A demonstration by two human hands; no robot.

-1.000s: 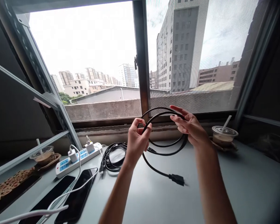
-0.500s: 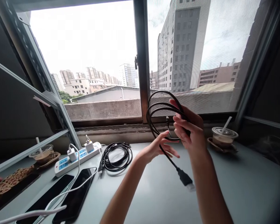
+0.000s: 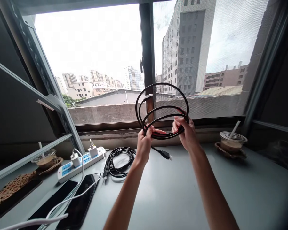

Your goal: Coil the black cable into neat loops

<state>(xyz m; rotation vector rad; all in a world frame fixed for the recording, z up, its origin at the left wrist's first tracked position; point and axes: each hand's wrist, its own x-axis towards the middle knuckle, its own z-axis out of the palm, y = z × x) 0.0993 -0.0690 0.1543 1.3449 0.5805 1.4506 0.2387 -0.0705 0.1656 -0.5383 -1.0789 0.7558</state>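
A black cable (image 3: 162, 84) hangs in loose loops above the table, held between both hands. My left hand (image 3: 145, 142) pinches the loops at their left side. On their right side, the fingers of my right hand (image 3: 186, 131) are wrapped round the strands. One plug (image 3: 148, 96) of the cable sticks up above my left hand, inside the largest loop. The other plug (image 3: 165, 155), black with a pale tip, dangles below the loops between my hands. Another coiled black cable (image 3: 120, 162) lies on the table left of my left forearm.
A white power strip (image 3: 80, 163) with two chargers stands at the left, white cords running from it across two dark phones (image 3: 83, 201). Lidded drink cups stand at far left (image 3: 44, 159) and right (image 3: 232, 140). A window frame (image 3: 147, 48) rises behind the grey table (image 3: 168, 198).
My left hand has closed on the loops; before, its fingers were spread below them. The loops have opened wider and shifted left. The dangling plug has moved up and left.
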